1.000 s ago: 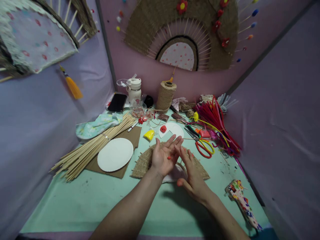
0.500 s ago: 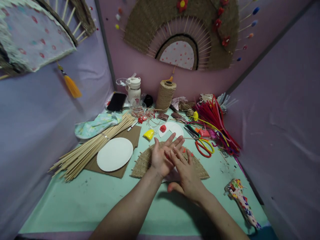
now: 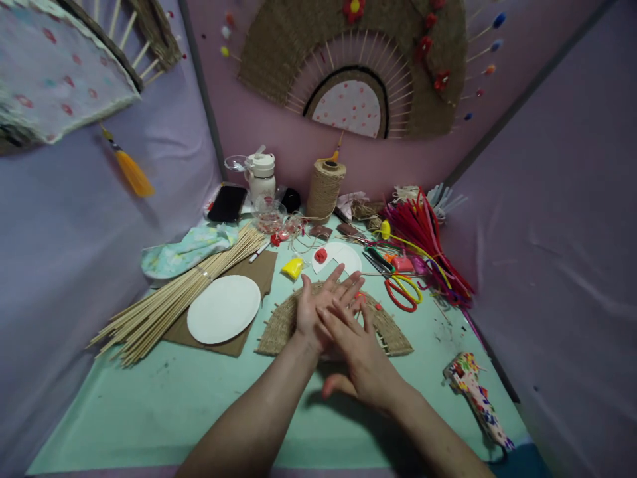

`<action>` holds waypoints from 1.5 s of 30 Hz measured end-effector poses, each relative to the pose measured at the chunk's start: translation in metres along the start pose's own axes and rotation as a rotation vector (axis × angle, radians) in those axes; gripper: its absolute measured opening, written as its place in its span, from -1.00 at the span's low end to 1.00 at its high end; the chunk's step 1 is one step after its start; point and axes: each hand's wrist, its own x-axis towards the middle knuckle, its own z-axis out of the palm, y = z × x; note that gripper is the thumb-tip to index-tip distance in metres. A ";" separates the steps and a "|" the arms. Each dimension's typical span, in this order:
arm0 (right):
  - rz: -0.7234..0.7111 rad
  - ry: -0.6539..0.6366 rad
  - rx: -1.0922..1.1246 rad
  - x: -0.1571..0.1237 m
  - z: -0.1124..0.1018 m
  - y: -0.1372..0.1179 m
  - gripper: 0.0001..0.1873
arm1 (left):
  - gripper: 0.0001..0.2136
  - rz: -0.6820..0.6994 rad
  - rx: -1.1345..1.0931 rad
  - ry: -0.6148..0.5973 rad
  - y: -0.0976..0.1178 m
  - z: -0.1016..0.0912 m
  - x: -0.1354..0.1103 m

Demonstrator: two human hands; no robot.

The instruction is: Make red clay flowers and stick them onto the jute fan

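Holds left hand (image 3: 313, 312) spread palm-up above woven fan (image 3: 281, 325) and rests right hand (image 3: 367, 364), fingers spread, on left palm.

- Looks like a little craft workshop, tucked between purple walls (image 3: 542, 265).
- A decorated woven fan (image 3: 273, 63) hangs high in front of me.
- The green bench (image 3: 164, 418) carries sticks (image 3: 179, 300), a twine spool (image 3: 326, 191), scissors (image 3: 405, 291), a glue gun (image 3: 476, 395) and a half-round woven piece (image 3: 279, 325).

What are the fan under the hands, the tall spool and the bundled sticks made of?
Fan: matte brown plant fibre, perhaps jute; its strands look woven.
Spool: dull, similar-looking twine, wound in visible turns.
Sticks: probably bamboo or wood, judging by their pale straw colour; finish unclear.
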 end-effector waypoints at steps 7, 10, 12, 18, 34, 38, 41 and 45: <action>0.101 0.026 -0.037 -0.005 -0.001 0.009 0.11 | -0.31 0.005 -0.019 -0.013 -0.002 -0.001 0.000; 0.044 -0.017 -0.003 -0.003 0.001 0.007 0.10 | -0.31 -0.022 -0.004 -0.008 -0.003 -0.002 0.000; 0.006 -0.024 0.017 -0.004 0.002 0.005 0.09 | -0.28 0.009 -0.012 -0.001 -0.002 -0.002 0.001; 0.084 0.057 0.028 0.001 -0.004 0.010 0.07 | -0.26 -0.021 -0.009 0.003 -0.006 -0.001 0.001; 0.484 0.597 0.310 0.008 -0.002 -0.024 -0.74 | -0.32 -0.062 0.062 0.008 -0.011 0.001 0.002; 0.490 0.560 0.290 0.012 -0.001 -0.023 -0.70 | -0.34 -0.061 0.107 0.008 -0.016 0.002 0.002; 0.490 0.533 0.332 0.011 0.003 -0.023 -0.70 | -0.33 -0.058 0.152 0.027 -0.018 0.002 0.001; 0.536 0.582 0.406 0.010 0.008 -0.026 -0.72 | -0.31 -0.043 0.213 0.074 -0.022 0.003 0.001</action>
